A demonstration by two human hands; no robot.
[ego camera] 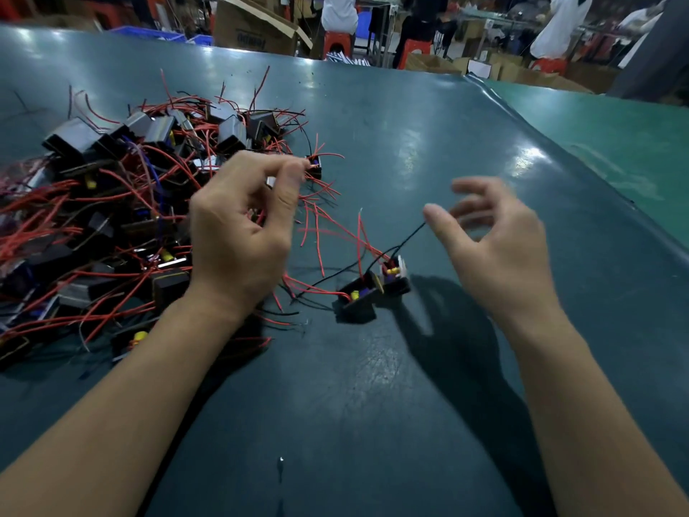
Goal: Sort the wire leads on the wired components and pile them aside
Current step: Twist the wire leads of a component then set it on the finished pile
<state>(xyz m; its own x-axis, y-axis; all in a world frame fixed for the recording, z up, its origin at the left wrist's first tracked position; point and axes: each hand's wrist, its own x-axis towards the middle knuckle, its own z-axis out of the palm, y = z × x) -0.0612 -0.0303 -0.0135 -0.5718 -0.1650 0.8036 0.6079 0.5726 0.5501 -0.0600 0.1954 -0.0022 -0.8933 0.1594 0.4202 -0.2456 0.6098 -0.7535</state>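
A big tangled heap of black wired components with red and black leads covers the left of the dark green table. My left hand hovers at the heap's right edge and pinches red wire leads between thumb and forefinger. A small component lies just beyond the fingertips. Two black components with yellow and purple parts lie apart near the table's middle, their red and black leads trailing up and left. My right hand floats above them, blurred, fingers spread and holding nothing; a black lead ends near its thumb.
A lighter green mat lies over the table's far right corner. Beyond the far edge stand cardboard boxes, red stools, blue crates and people in white.
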